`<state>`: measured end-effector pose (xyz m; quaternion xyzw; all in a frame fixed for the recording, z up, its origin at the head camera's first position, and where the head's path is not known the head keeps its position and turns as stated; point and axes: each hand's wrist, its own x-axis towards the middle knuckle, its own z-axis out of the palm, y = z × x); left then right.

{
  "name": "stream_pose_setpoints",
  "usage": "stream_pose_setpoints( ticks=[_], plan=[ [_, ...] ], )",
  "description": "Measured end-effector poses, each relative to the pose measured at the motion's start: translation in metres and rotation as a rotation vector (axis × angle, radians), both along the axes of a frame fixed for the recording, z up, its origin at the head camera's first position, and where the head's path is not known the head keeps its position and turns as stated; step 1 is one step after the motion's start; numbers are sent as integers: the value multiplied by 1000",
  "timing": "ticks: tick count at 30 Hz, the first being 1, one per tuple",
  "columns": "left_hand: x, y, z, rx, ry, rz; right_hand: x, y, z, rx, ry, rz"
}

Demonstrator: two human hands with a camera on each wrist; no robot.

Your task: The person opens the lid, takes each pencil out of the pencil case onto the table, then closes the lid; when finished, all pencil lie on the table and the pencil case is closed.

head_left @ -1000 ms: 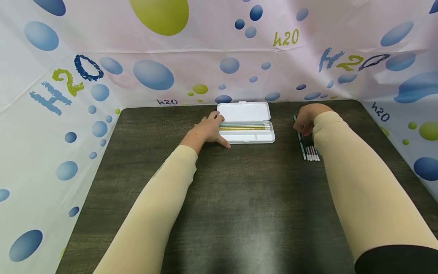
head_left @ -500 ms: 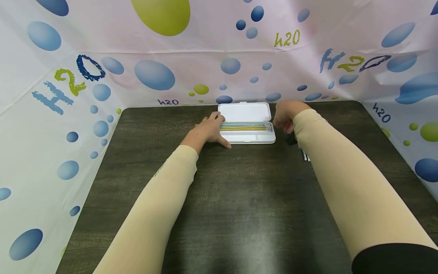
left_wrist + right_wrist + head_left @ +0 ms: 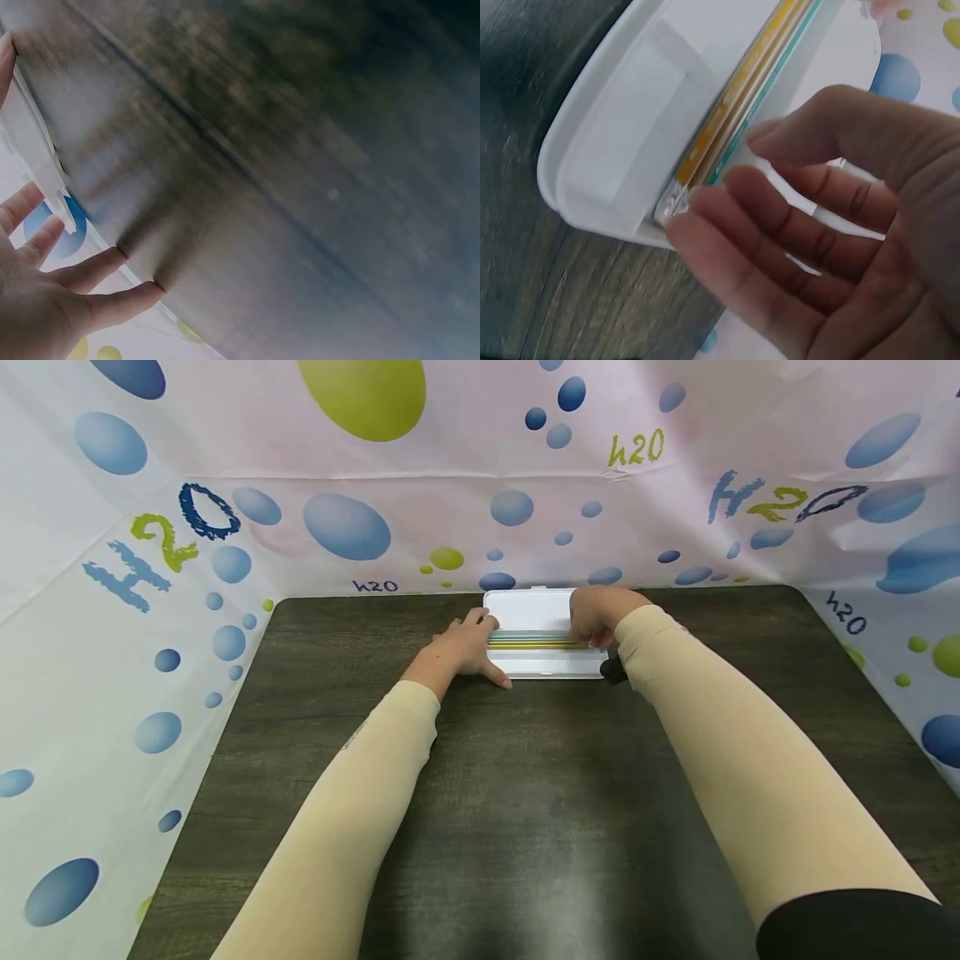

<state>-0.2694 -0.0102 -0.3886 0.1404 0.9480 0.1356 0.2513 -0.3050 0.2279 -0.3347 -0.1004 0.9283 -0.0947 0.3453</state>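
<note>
White plastic box [image 3: 536, 667], located between the two hands. The left hand [image 3: 462, 647] spans its left end, fingers spread, thumb at the near edge; this placement appears meant to steady the box. The right hand [image 3: 595, 612] is over the other end, palm down, fingers curled beside the pencils [image 3: 735, 90]. Whether it pinches one cannot be told: the fingertips overlap the teal pencil [image 3: 769, 82] without a clear grip.

The pencils lie side by side between the hands, in the box's rear channel, which probably keeps them aligned. The lid [image 3: 527, 610] is laid back beyond the hands, leaving the tray accessible. Obstruction: from the head view the right hand hides the pencils' right ends and part of the lid. A black object [image 3: 613, 671] sits below the right wrist. The dark desk [image 3: 480, 793] extends nearer than both hands; printed cloth [image 3: 450, 468] rises behind them.
</note>
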Motion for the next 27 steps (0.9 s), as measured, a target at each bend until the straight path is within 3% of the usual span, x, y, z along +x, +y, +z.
stream_pose_setpoints(
  ticks=[7, 16, 27],
  plan=[
    [0, 3, -3, -2, 24, 2, 3, -14, -11, -60, 8, 104],
    [1, 4, -4, -3, 38, -1, -1, -25, -25, -105, -59, 159],
    [-1, 3, -2, -3, 31, 13, -4, -30, -30, -92, -26, 224]
  ],
)
